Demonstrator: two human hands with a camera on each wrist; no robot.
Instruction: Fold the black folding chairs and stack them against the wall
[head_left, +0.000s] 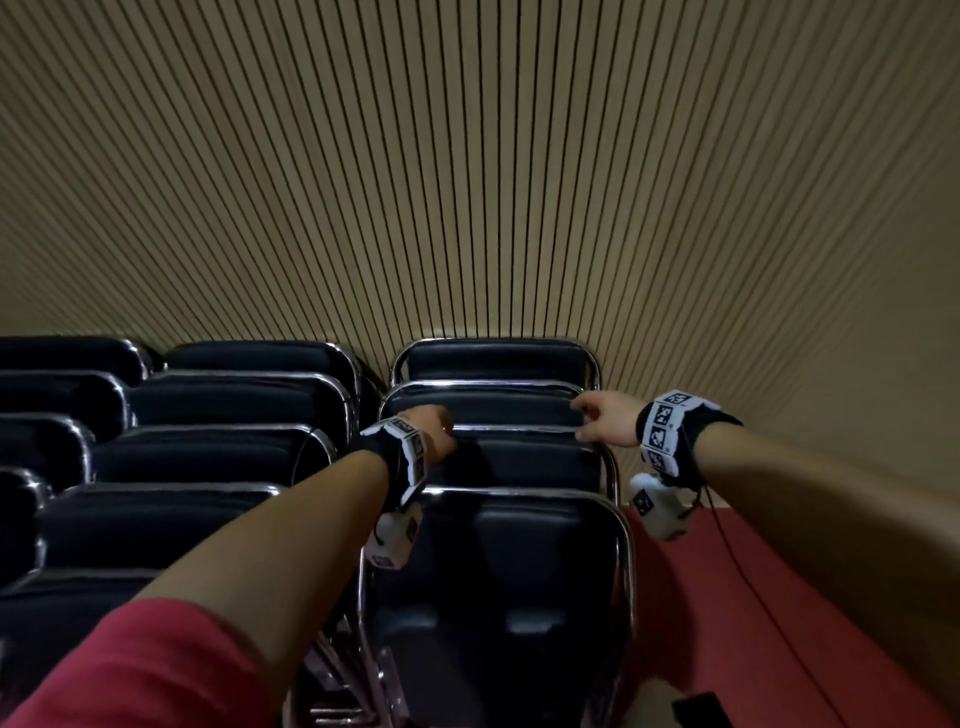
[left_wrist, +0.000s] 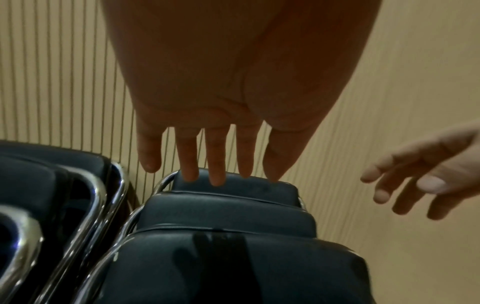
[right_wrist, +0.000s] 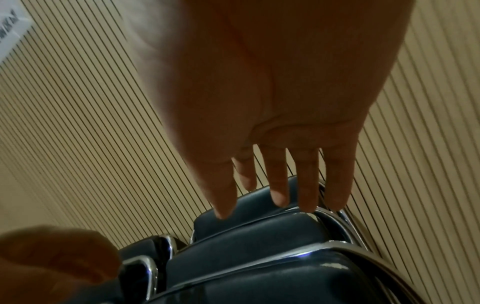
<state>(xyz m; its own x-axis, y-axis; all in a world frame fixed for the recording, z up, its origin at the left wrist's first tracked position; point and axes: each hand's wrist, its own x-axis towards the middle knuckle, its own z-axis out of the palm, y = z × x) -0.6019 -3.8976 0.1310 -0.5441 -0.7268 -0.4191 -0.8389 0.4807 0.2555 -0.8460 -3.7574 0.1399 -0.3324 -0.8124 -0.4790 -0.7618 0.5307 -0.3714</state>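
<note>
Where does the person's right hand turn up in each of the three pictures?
Head view: right hand right of centre, over the chair stack.
Left wrist view: at the right edge, fingers spread.
Right wrist view: fills the top centre.
Shared landmark: the striped wall behind the chairs.

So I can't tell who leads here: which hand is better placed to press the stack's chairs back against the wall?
Probably neither alone. Left hand and right hand hover open-fingered over opposite ends of the same folded chair top rail; pushing with both looks best.

Folded chairs (head_left: 493, 457) pack against the slatted wall (head_left: 467, 182); open red floor (head_left: 753, 597) lies to their right.
</note>
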